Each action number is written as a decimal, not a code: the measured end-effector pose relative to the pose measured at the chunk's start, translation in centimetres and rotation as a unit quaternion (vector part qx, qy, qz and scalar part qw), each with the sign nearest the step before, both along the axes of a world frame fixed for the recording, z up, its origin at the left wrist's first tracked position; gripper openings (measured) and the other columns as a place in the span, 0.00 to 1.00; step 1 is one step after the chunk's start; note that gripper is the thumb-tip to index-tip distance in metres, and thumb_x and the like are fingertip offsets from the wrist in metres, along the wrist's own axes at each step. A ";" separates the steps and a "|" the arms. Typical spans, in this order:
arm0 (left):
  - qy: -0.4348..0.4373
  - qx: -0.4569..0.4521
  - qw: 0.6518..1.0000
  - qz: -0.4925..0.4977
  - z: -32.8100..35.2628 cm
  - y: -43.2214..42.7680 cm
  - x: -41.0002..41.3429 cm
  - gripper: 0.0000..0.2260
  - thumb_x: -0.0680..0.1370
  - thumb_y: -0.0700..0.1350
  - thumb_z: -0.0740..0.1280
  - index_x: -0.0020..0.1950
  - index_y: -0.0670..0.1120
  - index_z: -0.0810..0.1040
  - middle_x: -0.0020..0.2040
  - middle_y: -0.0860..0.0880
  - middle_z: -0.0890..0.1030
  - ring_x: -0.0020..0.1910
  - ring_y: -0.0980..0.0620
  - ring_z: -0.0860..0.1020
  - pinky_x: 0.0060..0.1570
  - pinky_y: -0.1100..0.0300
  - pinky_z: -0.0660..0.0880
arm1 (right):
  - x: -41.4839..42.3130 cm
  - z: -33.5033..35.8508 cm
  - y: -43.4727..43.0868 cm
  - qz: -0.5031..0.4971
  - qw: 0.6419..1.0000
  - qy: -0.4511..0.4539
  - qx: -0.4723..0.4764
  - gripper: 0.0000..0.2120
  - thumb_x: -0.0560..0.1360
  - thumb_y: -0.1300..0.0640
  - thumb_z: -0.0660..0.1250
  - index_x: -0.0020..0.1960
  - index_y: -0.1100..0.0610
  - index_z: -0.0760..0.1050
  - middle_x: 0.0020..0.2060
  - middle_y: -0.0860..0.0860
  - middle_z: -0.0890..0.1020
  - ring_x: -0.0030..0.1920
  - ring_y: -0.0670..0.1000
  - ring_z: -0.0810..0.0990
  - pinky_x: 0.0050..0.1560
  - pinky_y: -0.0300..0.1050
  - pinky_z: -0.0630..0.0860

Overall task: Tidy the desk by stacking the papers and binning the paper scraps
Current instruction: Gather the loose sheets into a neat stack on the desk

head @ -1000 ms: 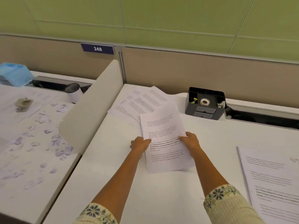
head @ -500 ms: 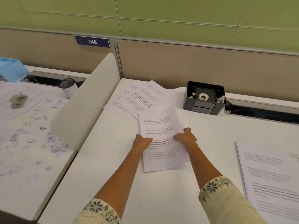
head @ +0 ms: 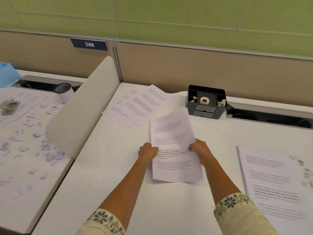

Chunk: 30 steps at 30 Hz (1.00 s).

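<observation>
Pinching printed sheet (head: 172, 133) by its edges, left grip (head: 147, 152) and right grip (head: 199, 150), fingers hidden, probably underneath, stack (head: 274, 180) cropped right.

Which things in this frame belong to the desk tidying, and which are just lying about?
Part of the job: sheet gripped by left hand and right hand; loose sheets behind it; paper stack at right; paper scraps on the left desk.

Just lying about: black organiser with tape roll; mesh cup; desk divider; number plate.
</observation>
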<state>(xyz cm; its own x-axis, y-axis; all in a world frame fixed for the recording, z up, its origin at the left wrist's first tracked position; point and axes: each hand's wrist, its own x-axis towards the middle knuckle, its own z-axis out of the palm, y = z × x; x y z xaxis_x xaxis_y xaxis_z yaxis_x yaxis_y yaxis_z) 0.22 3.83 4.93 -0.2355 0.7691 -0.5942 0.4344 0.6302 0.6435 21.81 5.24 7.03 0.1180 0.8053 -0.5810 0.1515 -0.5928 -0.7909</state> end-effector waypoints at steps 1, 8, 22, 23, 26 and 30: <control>0.012 0.006 1.000 0.004 0.1 0.0 0.0 0.16 0.76 0.48 0.66 0.62 0.43 0.75 0.59 0.44 0.79 0.56 0.44 0.78 0.56 0.51 0.78 | 0.3 0.1 -0.1 0.000 1.000 0.021 0.002 0.16 0.69 0.69 0.61 0.54 0.60 0.78 0.49 0.58 0.83 0.48 0.61 0.82 0.49 0.54 0.81; -0.082 0.102 0.987 0.094 0.5 0.4 -0.7 0.25 0.79 0.49 0.66 0.74 0.47 0.62 0.67 0.44 0.74 0.63 0.44 0.75 0.63 0.48 0.74 | 1.1 0.4 0.5 -0.036 0.990 0.136 0.016 0.19 0.69 0.72 0.62 0.55 0.57 0.79 0.52 0.57 0.84 0.53 0.62 0.82 0.57 0.60 0.78; 0.006 0.185 0.980 0.080 2.1 5.0 -7.7 0.12 0.81 0.44 0.62 0.63 0.44 0.75 0.58 0.44 0.81 0.52 0.46 0.79 0.54 0.51 0.78 | -6.9 0.5 3.5 -0.052 0.971 0.229 0.041 0.19 0.72 0.73 0.62 0.58 0.59 0.78 0.54 0.56 0.84 0.55 0.60 0.82 0.59 0.59 0.77; 0.010 0.185 0.980 0.069 2.2 5.7 -8.5 0.12 0.81 0.44 0.62 0.64 0.44 0.75 0.58 0.44 0.80 0.53 0.45 0.79 0.55 0.51 0.77 | -7.7 0.5 3.9 -0.063 0.969 0.233 0.044 0.19 0.72 0.74 0.61 0.59 0.60 0.77 0.54 0.56 0.84 0.55 0.60 0.82 0.59 0.59 0.77; 0.033 0.188 0.981 0.035 2.7 8.2 -10.7 0.14 0.81 0.44 0.63 0.65 0.44 0.74 0.60 0.44 0.79 0.55 0.45 0.78 0.53 0.53 0.76 | -9.9 0.6 5.4 -0.099 0.964 0.241 0.055 0.20 0.72 0.74 0.61 0.60 0.60 0.77 0.55 0.56 0.83 0.54 0.59 0.82 0.57 0.58 0.78; 0.050 0.196 0.979 -0.005 3.1 11.9 -13.8 0.14 0.80 0.43 0.63 0.65 0.44 0.74 0.59 0.44 0.79 0.51 0.48 0.77 0.51 0.56 0.74 | -13.1 0.7 8.2 -0.143 0.957 0.243 0.071 0.22 0.73 0.74 0.60 0.63 0.60 0.76 0.56 0.55 0.83 0.55 0.59 0.82 0.58 0.57 0.78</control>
